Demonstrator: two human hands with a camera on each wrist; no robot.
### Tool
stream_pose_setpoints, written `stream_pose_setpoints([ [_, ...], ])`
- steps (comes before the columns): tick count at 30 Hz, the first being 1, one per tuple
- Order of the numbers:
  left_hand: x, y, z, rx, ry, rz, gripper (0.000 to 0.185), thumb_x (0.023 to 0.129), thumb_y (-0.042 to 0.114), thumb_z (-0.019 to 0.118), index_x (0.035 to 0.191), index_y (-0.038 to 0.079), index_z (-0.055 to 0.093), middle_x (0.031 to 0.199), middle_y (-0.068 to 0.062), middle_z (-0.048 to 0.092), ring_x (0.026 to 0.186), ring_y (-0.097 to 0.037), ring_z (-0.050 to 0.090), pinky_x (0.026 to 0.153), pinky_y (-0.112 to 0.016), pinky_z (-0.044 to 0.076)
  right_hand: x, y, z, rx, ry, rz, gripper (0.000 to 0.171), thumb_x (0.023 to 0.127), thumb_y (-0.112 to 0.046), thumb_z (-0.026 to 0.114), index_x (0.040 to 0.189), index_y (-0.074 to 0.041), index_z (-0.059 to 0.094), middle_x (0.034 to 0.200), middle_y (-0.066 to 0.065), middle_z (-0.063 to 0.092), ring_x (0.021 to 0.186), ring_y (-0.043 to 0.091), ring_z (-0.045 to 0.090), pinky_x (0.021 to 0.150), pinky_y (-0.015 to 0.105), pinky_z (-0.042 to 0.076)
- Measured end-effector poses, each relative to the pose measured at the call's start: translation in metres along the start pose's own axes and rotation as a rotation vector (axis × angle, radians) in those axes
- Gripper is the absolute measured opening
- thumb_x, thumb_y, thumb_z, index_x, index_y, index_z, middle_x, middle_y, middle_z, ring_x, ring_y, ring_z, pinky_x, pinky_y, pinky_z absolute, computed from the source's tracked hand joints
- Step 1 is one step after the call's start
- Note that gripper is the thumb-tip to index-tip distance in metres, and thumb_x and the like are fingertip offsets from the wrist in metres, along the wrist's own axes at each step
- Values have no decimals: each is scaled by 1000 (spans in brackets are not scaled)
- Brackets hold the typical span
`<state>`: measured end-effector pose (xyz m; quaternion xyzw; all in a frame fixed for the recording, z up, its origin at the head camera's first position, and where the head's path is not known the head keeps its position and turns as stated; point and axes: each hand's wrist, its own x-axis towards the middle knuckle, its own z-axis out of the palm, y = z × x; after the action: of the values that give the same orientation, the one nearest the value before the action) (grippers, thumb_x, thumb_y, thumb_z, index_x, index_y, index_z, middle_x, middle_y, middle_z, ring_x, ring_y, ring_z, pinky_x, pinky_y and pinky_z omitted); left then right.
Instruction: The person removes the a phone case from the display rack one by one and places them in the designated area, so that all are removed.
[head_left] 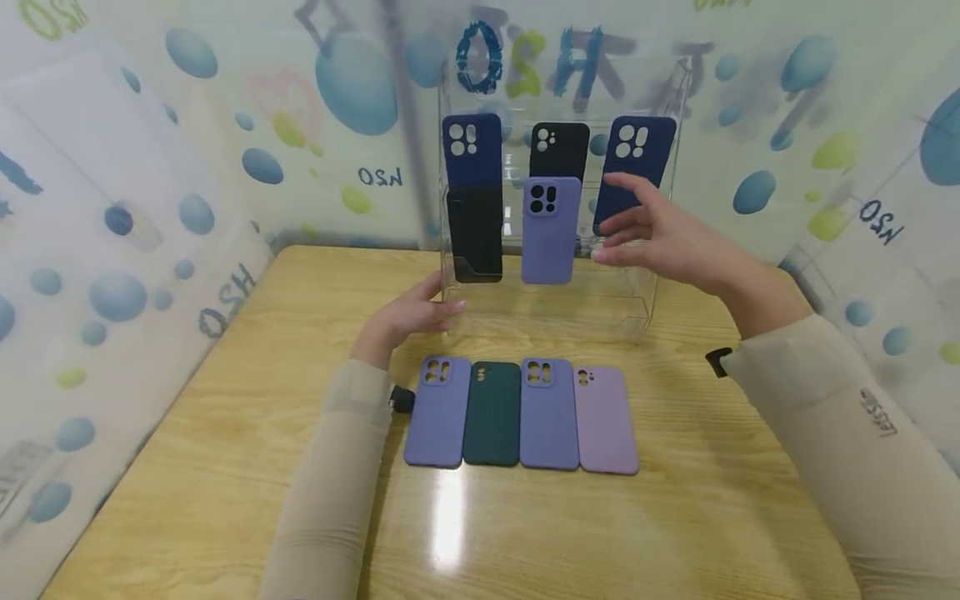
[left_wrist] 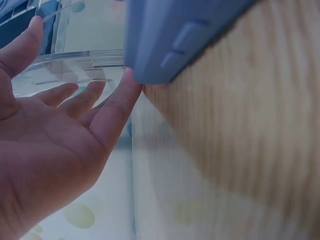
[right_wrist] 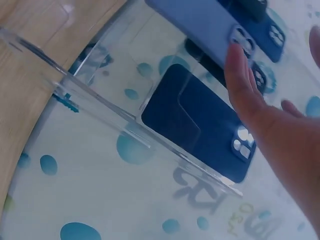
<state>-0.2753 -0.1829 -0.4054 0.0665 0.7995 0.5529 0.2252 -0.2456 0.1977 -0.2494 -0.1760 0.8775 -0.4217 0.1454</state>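
Right grip point(head_left: 660, 233): relaxed, spread, holding nothing; right of centre, just beside racked lilac case point(head_left: 550, 242) and right navy case point(head_left: 651, 162). Could clip either with a careless fingertip, knocking it askew.
Left grip point(head_left: 412, 315): unclenched, seemingly touching rack point(head_left: 555, 307) at lower left corner. If pushing unevenly, could skid or tip it.
Bench row: lower middle of frame; left lilac point(head_left: 437, 425), green point(head_left: 491, 421), right lilac point(head_left: 550, 425), pink point(head_left: 609, 429). Laid flat, edge to edge.
Black mount point(head_left: 402, 400): at left wrist, by left lilac; could snag and scatter the row.
Rack: upper middle; clear, glossy, likely acrylic. Probably slick, so prone to shedding cases.
Racked rest: left navy case point(head_left: 472, 154), upper black case point(head_left: 562, 152), lower black case point(head_left: 476, 237); matte, round-cornered.
Bench point(head_left: 225, 467): yellowish woodgrain, shiny under glare.
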Motion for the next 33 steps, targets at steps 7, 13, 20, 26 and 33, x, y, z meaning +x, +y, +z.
stream_pose_setpoints([
  [7, -1, 0, 0, 3, 3, 0, 89, 108, 30, 65, 173, 28, 5, 182, -4, 7, 155, -37, 43, 125, -55, 43, 40, -2, 2, -55, 58, 48, 104, 99, -39, 76, 167, -53, -1, 148, 18, 62, 128, 32, 67, 104, 52, 57],
  [13, -3, 2, 0, 4, 5, -1, 88, 108, 29, 65, 174, 26, 6, 182, -5, 8, 153, -37, 46, 124, -55, 43, 53, 2, 13, -102, 66, 95, 104, 101, -35, 75, 167, -55, -3, 140, 19, 68, 119, 31, 72, 102, 50, 60],
  [20, 1, -1, 0, -1, -1, -6, 88, 108, 30, 64, 173, 28, 7, 182, -5, 8, 153, -36, 46, 125, -55, 42, 58, 11, 20, -108, 66, 101, 106, 102, -30, 74, 166, -54, -7, 134, 22, 71, 111, 30, 75, 92, 41, 64],
  [26, 3, -1, 0, 6, 7, -8, 87, 108, 30, 64, 173, 29, 8, 182, -4, 10, 153, -34, 46, 125, -54, 43, 59, 14, 22, -75, 84, 86, 102, 103, -24, 72, 167, -53, -2, 138, 22, 69, 114, 30, 75, 93, 42, 64],
  [33, 4, -2, 0, -8, 4, -9, 86, 107, 29, 65, 173, 28, 9, 181, -5, 11, 150, -33, 48, 125, -55, 43, 58, 19, 27, -14, 158, -2, 82, 105, -14, 67, 165, -38, 16, 143, 21, 68, 126, 35, 70, 100, 48, 62],
])
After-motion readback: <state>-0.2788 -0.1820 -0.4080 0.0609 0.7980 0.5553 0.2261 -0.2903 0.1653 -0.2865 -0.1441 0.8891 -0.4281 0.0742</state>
